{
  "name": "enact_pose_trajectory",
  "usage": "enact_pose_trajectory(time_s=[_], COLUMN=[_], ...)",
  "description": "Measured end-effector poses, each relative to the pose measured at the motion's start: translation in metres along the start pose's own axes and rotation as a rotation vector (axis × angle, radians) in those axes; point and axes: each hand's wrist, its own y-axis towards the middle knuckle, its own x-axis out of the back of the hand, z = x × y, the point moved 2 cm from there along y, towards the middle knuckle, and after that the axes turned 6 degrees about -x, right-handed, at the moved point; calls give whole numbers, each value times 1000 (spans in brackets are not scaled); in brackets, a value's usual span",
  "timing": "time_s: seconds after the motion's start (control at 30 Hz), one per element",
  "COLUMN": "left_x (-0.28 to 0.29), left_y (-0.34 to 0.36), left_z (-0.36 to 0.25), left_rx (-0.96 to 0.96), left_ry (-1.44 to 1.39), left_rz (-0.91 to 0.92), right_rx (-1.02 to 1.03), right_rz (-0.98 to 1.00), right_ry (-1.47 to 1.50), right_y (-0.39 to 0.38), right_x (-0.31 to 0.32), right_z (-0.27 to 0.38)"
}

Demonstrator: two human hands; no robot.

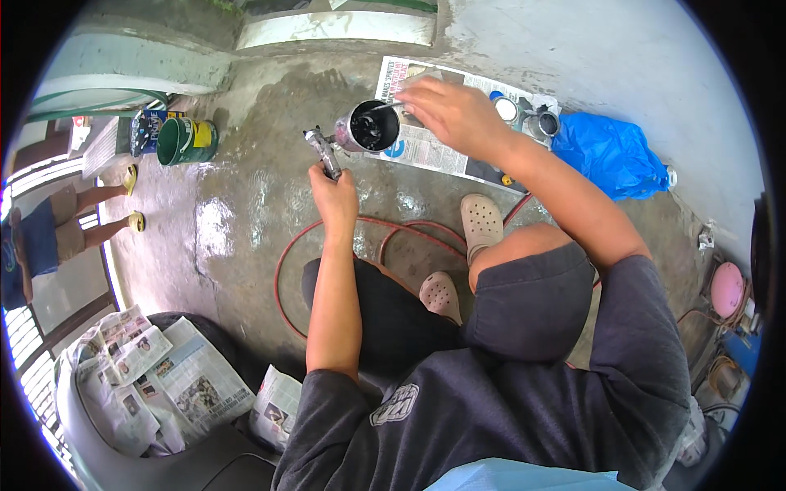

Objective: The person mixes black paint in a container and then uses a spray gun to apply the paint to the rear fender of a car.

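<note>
My left hand (334,195) grips a metal spray gun (322,149) by its handle; an open metal cup (355,124) at the gun's side has a dark, glossy interior with black liquid. My right hand (449,119) holds a thin stick (386,107) that reaches into the cup, fingertips pinched round its upper end. Spread newspaper (468,168) lies on the floor beyond and beneath my right hand, bearing a white-topped can (505,110) and a small dark-stained container (540,124).
A blue plastic bag (602,151) lies right of the newspaper. A red hose (282,270) loops near my feet. Green bucket (180,144) stands back left. Another person (41,237) stands at left. Newspapers (192,372) cover a dark curved surface lower left. A wall (630,57) borders the right.
</note>
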Motion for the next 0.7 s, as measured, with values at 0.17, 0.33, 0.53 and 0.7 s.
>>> enact_pose_trajectory(time_s=[0.17, 0.33, 0.53, 0.7], left_x=[1, -2, -1, 4], left_y=[1, 0, 1, 0], left_z=[3, -5, 0, -1], left_rx=[-11, 16, 25, 32], left_ry=[-5, -7, -46, -27], left_rz=[-7, 14, 16, -4], right_rx=[-228, 91, 40, -246], right_rz=[224, 119, 14, 220], right_ry=[282, 6, 28, 363], right_y=[-17, 0, 12, -7], right_x=[4, 11, -2, -1], right_z=[22, 1, 4, 20])
